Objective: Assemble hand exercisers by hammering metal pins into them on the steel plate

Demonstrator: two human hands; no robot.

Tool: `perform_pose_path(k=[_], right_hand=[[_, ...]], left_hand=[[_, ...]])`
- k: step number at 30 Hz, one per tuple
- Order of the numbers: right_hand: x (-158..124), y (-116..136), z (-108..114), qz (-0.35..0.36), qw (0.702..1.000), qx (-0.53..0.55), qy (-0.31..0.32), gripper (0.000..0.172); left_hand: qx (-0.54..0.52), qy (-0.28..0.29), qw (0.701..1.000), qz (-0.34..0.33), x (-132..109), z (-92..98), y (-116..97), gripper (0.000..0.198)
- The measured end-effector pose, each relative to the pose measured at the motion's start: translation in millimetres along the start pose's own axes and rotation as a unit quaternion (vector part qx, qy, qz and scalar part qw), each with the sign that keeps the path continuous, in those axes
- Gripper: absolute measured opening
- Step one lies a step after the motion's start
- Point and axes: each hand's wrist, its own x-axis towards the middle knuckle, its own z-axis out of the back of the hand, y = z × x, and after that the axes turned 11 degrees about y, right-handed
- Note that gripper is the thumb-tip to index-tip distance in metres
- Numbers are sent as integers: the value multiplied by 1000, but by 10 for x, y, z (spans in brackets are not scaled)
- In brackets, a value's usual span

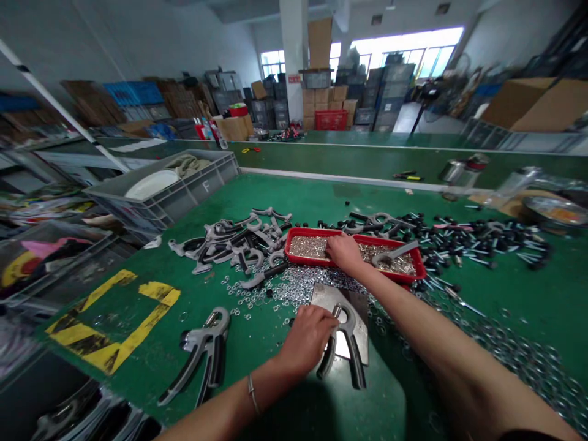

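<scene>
My left hand (pixel 309 338) is closed around the upper jaw area of a grey spring clamp with black handle grips (pixel 353 352). The clamp rests over a metal plate (pixel 325 298), its handles pointing toward me. My right hand (pixel 344 252) reaches into a red tray (pixel 313 262) of small metal parts (pixel 310 246). Its fingers are bent together at the parts, and whatever is between them is hidden. Another grey clamp part (pixel 397 251) lies across the tray's right compartment. To the left on the table lies a second spring clamp (pixel 209 349).
Loose clamp parts (pixel 229 239) are piled left of the tray. Metal washers (pixel 285 288) are strewn before it and at right (pixel 519 355). Black-headed screws (pixel 482 239) spread on the right. A grey crate (pixel 197 187) stands at left, near yellow-black tape (pixel 108 355).
</scene>
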Motion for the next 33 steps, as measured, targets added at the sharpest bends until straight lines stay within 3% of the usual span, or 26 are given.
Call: perform_pose_path(k=[3,6,10,13,15,17,21,24,27,33], right_hand=[[-45,-20,66,-7,999,48,-21,26],[-288,-88,176,0,994,104,-45,15],[-1034,-64,188,33,984,168,-47,15],[-1652,81,1,67,978,197,-31,18],[-1919,189,-167,96,970,222,-39,18],[-2030,269,-312,113,968,219,-50,19],[-1979,299,-464,118,975,175,-66,19],[-1937,266,-498,122,981,140,-56,19],[-1944,247,-502,132,985,99,-40,18],[-1967,274,-473,144,989,41,-22,19]], left_hand=[[-77,-20,996,35,13,132,34,20],[-40,-78,995,41,216,462,198,22],[84,-72,991,80,722,970,612,22],[94,-69,988,106,1036,1135,802,21],[93,-77,987,110,1096,1075,740,22],[84,-88,988,99,985,885,533,23],[0,-80,994,75,363,331,48,18],[-63,-61,991,105,-48,20,-103,38],[-109,-58,984,127,-169,-81,-94,44],[-133,-67,981,128,-119,-35,-66,42]])
